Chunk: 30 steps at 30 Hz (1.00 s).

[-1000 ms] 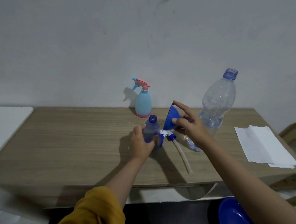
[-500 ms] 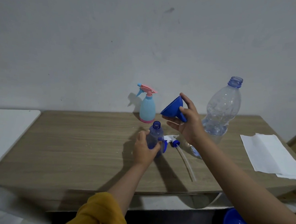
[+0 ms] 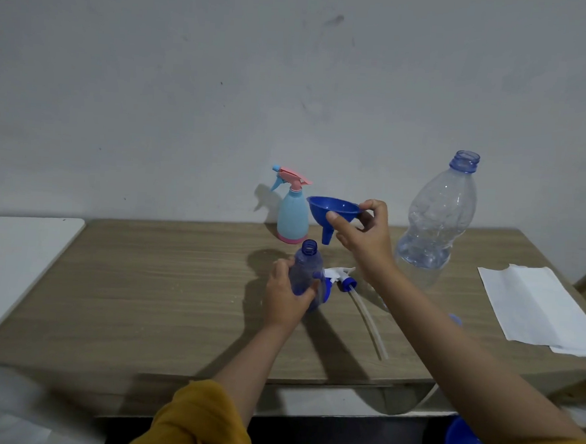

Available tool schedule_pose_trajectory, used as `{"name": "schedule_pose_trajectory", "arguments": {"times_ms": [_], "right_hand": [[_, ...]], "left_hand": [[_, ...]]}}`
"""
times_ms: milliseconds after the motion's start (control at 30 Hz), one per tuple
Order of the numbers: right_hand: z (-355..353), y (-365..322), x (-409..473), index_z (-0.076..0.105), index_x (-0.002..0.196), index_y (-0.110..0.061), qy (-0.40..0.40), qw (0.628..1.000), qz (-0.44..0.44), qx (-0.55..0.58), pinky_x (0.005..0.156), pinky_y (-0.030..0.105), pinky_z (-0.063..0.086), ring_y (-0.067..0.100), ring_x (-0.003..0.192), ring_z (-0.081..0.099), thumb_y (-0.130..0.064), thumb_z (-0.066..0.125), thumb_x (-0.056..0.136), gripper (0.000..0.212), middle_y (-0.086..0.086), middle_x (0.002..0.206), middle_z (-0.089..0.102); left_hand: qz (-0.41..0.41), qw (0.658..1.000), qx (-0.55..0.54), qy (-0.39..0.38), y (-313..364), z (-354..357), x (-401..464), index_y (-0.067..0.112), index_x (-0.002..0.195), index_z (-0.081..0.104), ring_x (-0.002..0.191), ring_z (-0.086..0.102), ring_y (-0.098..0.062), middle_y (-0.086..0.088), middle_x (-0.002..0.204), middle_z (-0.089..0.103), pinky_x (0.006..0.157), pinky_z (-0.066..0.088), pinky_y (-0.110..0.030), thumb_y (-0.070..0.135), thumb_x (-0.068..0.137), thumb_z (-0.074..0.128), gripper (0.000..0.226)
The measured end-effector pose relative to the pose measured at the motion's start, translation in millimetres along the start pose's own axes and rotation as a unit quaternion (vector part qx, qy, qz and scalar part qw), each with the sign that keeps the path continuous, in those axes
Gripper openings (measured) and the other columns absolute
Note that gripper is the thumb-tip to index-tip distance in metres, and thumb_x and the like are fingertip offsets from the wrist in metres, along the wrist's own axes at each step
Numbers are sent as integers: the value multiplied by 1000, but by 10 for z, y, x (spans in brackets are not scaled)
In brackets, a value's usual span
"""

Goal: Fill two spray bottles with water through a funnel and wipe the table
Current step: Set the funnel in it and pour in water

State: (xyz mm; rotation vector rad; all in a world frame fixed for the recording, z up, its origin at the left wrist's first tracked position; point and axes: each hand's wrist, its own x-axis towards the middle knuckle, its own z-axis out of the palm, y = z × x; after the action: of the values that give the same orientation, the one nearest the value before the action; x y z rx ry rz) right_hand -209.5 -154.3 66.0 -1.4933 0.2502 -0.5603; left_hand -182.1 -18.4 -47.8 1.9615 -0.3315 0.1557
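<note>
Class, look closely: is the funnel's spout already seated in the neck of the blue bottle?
No: the right hand holds the blue funnel above and just right of the blue bottle, whose neck is open.

You see a dim, bluish, soft view; light from the upper right throws shadows leftward across the table (image 3: 164, 282). Edges bow, and the lower corners blur.

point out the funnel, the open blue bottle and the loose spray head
funnel (image 3: 333, 210): head view, bowl wall
open blue bottle (image 3: 305, 267): head view, shoulder
loose spray head (image 3: 341, 276): head view, white trigger body
</note>
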Motion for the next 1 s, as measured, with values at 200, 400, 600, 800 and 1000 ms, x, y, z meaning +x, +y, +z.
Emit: {"name": "schedule_pose_trajectory", "arguments": {"times_ms": [200,400,600,800,1000], "right_hand": [[65,99,-37,44,95,-22,-19,997,-44,-68,70,31,56,25,86,66,-14,87,65,53,2,106,57],[107,172,-70,45,91,-18,-26,995,-40,-82,69,28,55,26,90,65,-15,88,63,51,8,100,59],[113,247,-116,48,89,-16,-55,987,-59,-137,69,43,55,35,88,61,-20,88,62,49,13,93,58],[41,158,-132,49,90,-18,-44,993,-46,-101,75,43,56,31,95,63,-14,86,66,44,12,100,59],[-39,82,-153,49,95,-15,-46,989,-56,-129,71,32,56,21,93,63,-13,85,68,45,5,101,59]], "left_hand": [[-4,1000,-8,-7,34,-1,1,23,97,44,90,57,-13,3,101,57,67,50,-24,43,70,79,48],[-6,1000,-18,-16,48,-16,-6,23,102,45,95,56,-11,2,107,56,67,44,-15,43,72,78,49],[-18,999,-17,-29,86,-45,-9,20,106,45,92,51,-6,6,105,51,66,40,-9,36,74,78,48],[-14,999,-15,-28,72,-40,-5,19,108,46,99,53,-10,3,111,54,70,44,-16,37,74,77,49],[-7,1000,-6,-27,87,-46,-13,24,107,44,95,53,-8,8,107,51,70,48,-19,44,75,75,49]]}}
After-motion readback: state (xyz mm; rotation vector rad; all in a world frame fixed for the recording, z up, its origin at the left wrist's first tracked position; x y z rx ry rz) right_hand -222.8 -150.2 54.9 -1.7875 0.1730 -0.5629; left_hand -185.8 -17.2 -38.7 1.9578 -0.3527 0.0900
